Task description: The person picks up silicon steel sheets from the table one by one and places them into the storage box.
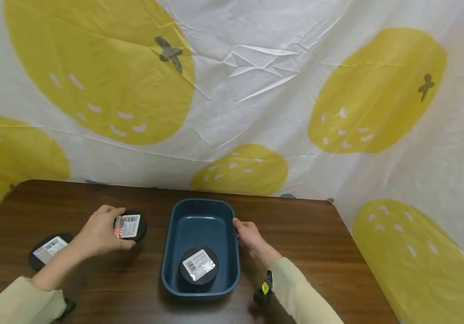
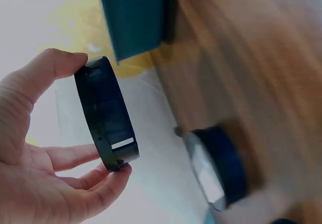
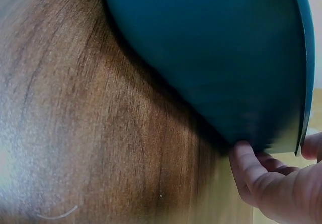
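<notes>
My left hand (image 1: 103, 230) grips a flat round black case (image 1: 130, 226) with a white barcode label, raised above the table left of the tray. Thumb and fingers hold its opposite edges in the left wrist view, where its dark side (image 2: 108, 113) faces the camera. At the right long side of a deep blue rectangular tray (image 1: 166, 252), my right hand (image 1: 250, 235) pinches the wall. In the right wrist view its fingers (image 3: 251, 171) lie against the outer wall (image 3: 211, 58), with the thumb at the rim. Another labelled black case (image 1: 198, 265) sits inside the tray's near end.
A further round black case (image 1: 39, 260) with a white label lies on the brown wooden table (image 1: 296, 234), partly behind my left forearm. Behind the table hangs a white cloth (image 1: 252, 112) with large yellow fruit prints, which also runs along the right side.
</notes>
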